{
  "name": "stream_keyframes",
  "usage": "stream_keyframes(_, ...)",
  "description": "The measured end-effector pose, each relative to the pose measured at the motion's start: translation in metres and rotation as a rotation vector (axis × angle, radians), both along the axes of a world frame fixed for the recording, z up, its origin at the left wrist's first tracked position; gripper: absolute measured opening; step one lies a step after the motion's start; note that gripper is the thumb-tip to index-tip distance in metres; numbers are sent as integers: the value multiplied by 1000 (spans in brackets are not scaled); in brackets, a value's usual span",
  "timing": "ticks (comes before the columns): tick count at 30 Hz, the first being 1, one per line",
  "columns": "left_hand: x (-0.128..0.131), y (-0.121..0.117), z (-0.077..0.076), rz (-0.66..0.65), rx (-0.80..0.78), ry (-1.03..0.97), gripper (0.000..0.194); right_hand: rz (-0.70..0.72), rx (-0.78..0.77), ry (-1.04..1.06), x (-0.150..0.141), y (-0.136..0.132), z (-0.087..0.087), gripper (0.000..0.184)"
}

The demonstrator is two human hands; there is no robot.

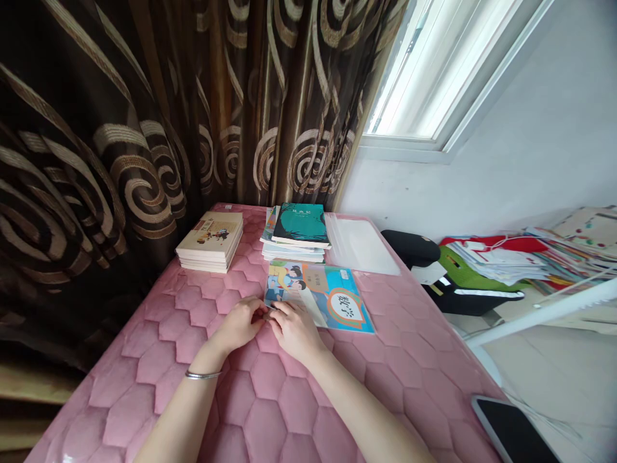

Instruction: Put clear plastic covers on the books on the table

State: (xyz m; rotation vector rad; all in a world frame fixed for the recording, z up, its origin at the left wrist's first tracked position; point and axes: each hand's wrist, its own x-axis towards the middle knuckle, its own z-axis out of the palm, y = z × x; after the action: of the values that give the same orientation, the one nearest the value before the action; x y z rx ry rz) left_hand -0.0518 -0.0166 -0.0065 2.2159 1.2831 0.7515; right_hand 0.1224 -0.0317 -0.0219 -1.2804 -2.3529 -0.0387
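Observation:
A blue textbook [337, 302] with drawn children and large Chinese characters on its cover lies on the pink padded surface. My left hand [243, 325] is at the book's near left corner, its fingers curled in a pinch there. My right hand [295, 328] reaches over the same corner, fingers bent and close together, touching the left hand's fingertips. Between them the corner's edge is mostly hidden. Just behind the textbook is a stack topped by a teal and black book [301, 223]. To the left sits a neat pile of cream-coloured books [212, 239].
A translucent white plastic sheet or folder [361, 244] lies right of the teal stack. A dark tablet-like device [513, 427] rests at the near right edge. Patterned curtains [226, 103] hang behind and left. Papers and a green box [465, 263] crowd the right, beyond the edge.

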Motion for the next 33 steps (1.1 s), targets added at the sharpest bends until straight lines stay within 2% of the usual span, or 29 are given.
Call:
stream_keyframes(5,-1,-1,7,18,26,69,20,-10,17,-32,-1,-1,2,22)
stream_keyframes(13,1,-4,7,-39,191,346,18,-2,20,-97,0,-2,7,25)
stream_keyframes(20,-1,-3,6,-58,209,367,20,4,27,-58,1,-1,3,25)
stream_keyframes(26,0,-3,4,-101,242,460,19,4,15,-47,2,0,2,24)
stream_keyframes(33,1,-3,3,-85,273,477,18,8,1,-42,2,1,0,24)
